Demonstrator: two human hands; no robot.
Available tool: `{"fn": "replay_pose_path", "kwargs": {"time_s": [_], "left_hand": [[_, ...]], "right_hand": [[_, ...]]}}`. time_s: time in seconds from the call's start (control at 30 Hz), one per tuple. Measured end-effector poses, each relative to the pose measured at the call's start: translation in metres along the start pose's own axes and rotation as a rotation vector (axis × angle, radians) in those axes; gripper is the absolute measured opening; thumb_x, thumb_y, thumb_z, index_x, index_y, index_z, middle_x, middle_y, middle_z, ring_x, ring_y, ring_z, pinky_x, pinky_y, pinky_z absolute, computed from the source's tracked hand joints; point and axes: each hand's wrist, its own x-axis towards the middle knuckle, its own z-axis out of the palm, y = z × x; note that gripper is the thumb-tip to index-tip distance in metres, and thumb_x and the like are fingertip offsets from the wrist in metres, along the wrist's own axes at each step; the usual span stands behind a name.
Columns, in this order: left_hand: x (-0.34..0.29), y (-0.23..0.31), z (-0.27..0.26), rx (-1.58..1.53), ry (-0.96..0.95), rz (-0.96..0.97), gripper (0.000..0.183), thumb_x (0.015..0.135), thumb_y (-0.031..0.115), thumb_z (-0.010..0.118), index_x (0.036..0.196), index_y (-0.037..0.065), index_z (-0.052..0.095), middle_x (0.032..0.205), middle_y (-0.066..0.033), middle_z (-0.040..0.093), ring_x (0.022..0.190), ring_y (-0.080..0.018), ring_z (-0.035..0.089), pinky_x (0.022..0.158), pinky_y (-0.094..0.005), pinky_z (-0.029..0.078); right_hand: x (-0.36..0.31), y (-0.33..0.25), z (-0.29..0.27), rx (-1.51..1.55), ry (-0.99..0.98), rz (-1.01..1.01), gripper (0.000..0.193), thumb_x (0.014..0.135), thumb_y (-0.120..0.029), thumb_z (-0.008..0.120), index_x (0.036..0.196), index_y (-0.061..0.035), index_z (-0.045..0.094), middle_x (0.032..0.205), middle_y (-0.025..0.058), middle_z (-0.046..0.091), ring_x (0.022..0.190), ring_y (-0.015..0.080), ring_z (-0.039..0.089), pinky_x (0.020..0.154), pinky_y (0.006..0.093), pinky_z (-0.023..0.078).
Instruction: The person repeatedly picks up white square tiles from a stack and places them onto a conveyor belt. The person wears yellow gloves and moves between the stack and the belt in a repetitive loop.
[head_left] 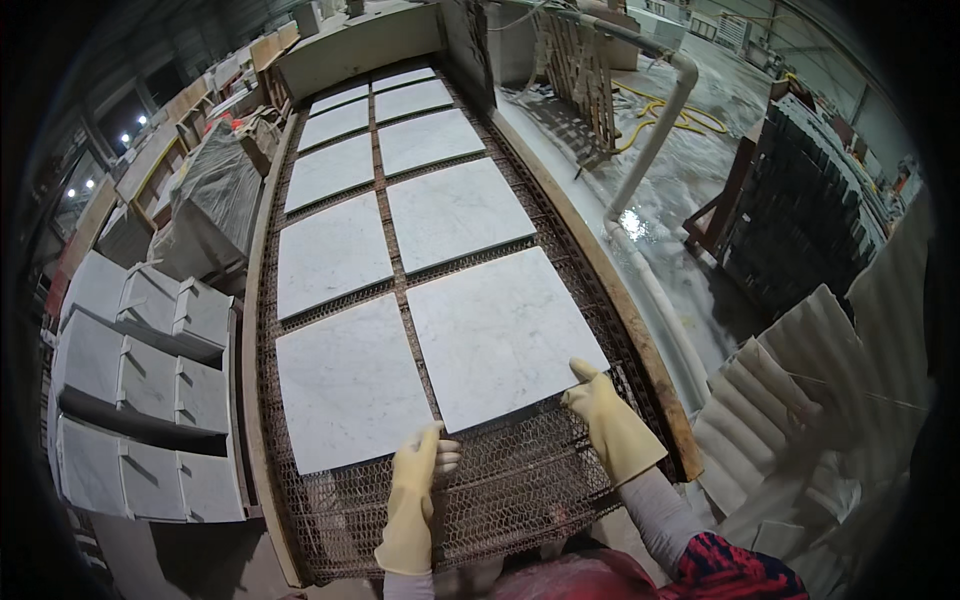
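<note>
A large square white stone tile with faint grey veins (500, 330) lies at the near right of a wire-mesh conveyor (500, 500). My right hand (605, 415), in a cream rubber glove, grips its near right corner, thumb on top and the other fingers hidden under the edge. At the tile's near left corner is my left hand (415, 475), gloved alike, with its fingers closed at the edge. Left of this tile lies a matching tile (350, 385), a narrow gap between them. More white tiles (335, 250) run in two columns toward the far end.
Wooden rails (640, 345) border the conveyor. At left stand stacked white tiles (150, 390) with spacer strips between. To the right are a white pipe (655, 130), a wet floor with a yellow hose (690, 115), a rack of dark slabs (800, 200) and corrugated sheets (770, 400).
</note>
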Motion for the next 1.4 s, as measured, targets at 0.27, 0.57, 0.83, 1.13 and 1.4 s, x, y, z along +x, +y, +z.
{"fn": "replay_pose_path", "kwargs": {"time_s": [0.27,0.57,0.83,1.13,1.4], "left_hand": [[0.031,-0.01,-0.001,1.268,0.452,0.86,0.038,0.081,0.014,0.057,0.118,0.003,0.059,0.124,-0.0232,0.05,0.12,-0.0389,0.042,0.104,-0.0484,0.031],[0.06,-0.017,0.002,1.505,0.5,0.999,0.031,0.091,0.011,0.048,0.114,-0.008,0.056,0.121,-0.0273,0.051,0.117,-0.0392,0.044,0.101,-0.0478,0.033],[0.072,-0.016,0.001,1.631,0.464,1.036,0.03,0.093,0.013,0.044,0.105,-0.012,0.056,0.112,-0.024,0.055,0.101,-0.0343,0.049,0.091,-0.0464,0.036],[0.086,-0.028,-0.007,1.706,0.583,0.982,0.033,0.095,0.017,0.042,0.11,-0.008,0.057,0.115,-0.0259,0.056,0.104,-0.0359,0.049,0.092,-0.0506,0.033],[0.009,-0.03,0.018,1.685,0.54,0.416,0.028,0.092,0.025,0.048,0.108,0.006,0.06,0.105,-0.0167,0.061,0.099,-0.0315,0.056,0.09,-0.0471,0.038]], "right_hand": [[-0.048,-0.01,0.022,0.287,-0.065,0.028,0.063,0.09,-0.012,0.06,0.139,0.0045,0.025,0.141,0.0244,0.031,0.128,0.0418,0.041,0.105,0.0515,0.039],[-0.116,-0.016,0.006,-0.032,-0.182,-0.256,0.059,0.094,-0.021,0.054,0.142,0.0033,0.03,0.135,0.0261,0.042,0.118,0.0379,0.051,0.102,0.0433,0.043],[-0.192,-0.044,-0.063,-0.426,-0.307,-0.498,0.056,0.096,-0.029,0.05,0.141,0.0009,0.034,0.13,0.0233,0.05,0.107,0.0266,0.058,0.091,0.0361,0.047],[-0.266,-0.018,-0.182,-0.396,-0.128,-0.329,0.048,0.097,-0.021,0.047,0.137,0.0037,0.039,0.123,0.0252,0.055,0.099,0.0261,0.061,0.09,0.0357,0.048],[-0.281,-0.014,-0.268,-0.463,-0.173,-0.135,0.043,0.099,-0.018,0.04,0.138,0.0021,0.04,0.122,0.0231,0.057,0.101,0.0261,0.062,0.09,0.0349,0.048]]}}
